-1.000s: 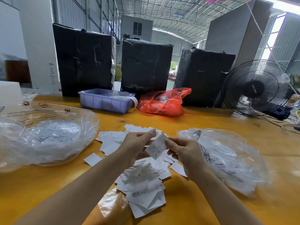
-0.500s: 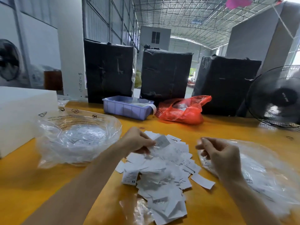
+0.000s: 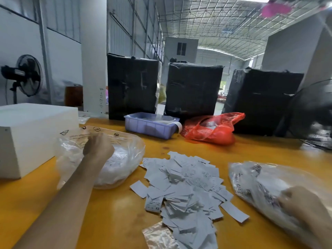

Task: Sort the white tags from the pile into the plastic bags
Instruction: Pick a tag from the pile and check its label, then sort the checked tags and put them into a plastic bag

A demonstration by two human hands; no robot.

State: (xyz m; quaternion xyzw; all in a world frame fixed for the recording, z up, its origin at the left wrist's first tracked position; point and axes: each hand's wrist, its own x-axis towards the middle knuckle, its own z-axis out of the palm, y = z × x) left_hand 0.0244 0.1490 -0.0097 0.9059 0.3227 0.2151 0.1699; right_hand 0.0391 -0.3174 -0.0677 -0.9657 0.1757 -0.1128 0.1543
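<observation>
left hand (image 3: pixel 98 148) curling over the tag-filled clear bag (image 3: pixel 125 159) at centre left, grip unclear, right hand (image 3: pixel 301 203) pressing curled onto the lower-right bag (image 3: pixel 251 178), loose tags (image 3: pixel 186 184) lying between, lilac bin (image 3: pixel 149 125) sitting behind

Yellow table (image 3: pixel 111 209) with tag pile (image 3: pixel 186 186), two plastic bags (image 3: pixel 125 159), lilac tray (image 3: pixel 149 125).

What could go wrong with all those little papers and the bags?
1. The pile of white tags lies loose on the table, and a fan stands at its right edge. If it blows, tags might scatter.
2. The left hand is over the left bag, whose opening looks floppy. A dropped tag could land outside.
3. The right hand presses on the right bag, which might slide.
</observation>
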